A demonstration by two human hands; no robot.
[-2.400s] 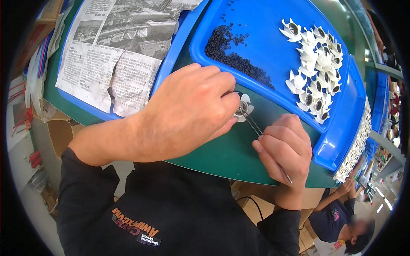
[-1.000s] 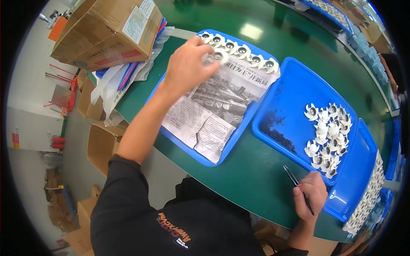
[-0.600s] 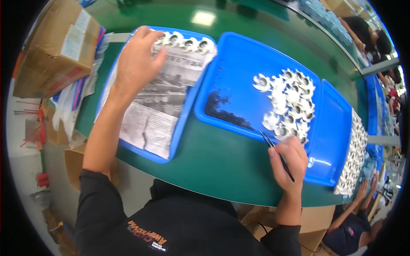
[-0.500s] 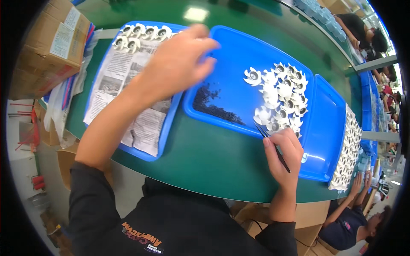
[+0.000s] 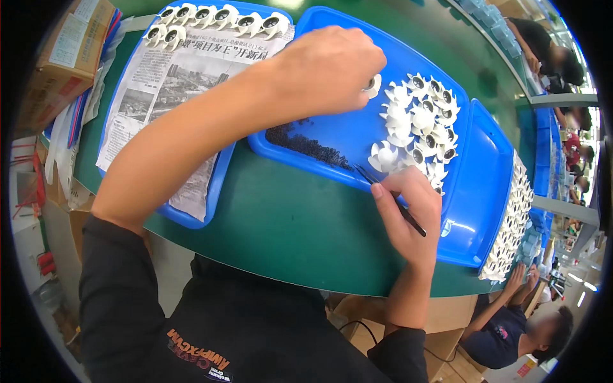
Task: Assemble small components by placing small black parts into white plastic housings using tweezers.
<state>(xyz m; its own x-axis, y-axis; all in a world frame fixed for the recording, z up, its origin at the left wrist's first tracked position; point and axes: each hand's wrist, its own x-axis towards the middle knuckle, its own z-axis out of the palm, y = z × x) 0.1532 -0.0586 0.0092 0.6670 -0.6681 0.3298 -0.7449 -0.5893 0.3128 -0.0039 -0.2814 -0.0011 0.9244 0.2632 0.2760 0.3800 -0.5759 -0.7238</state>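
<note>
My left hand (image 5: 332,71) is over the middle blue tray (image 5: 271,148), fingers closed on a white bladed impeller (image 5: 372,87) that they partly hide. In my right hand (image 5: 412,214) is a pair of dark tweezers (image 5: 401,209), its tips close to a spread of tiny black pieces (image 5: 313,150) along the tray's near side. Piled at the right of this tray are several white impellers (image 5: 421,118), some showing a dark round centre. Under my left forearm lies a newspaper-lined blue tray (image 5: 182,216), with impellers (image 5: 223,16) in rows along its far edge.
Right of the middle tray is another blue tray (image 5: 469,223), beside a dense block of white impellers (image 5: 509,223). A cardboard box (image 5: 67,57) stands at the far left of the green table (image 5: 274,236). Another person (image 5: 517,325) works at the right.
My left hand has moved right, from between the two trays to the impeller, and its fingers have closed. The tweezer tips have shifted left, from beside the impellers to the black pieces.
</note>
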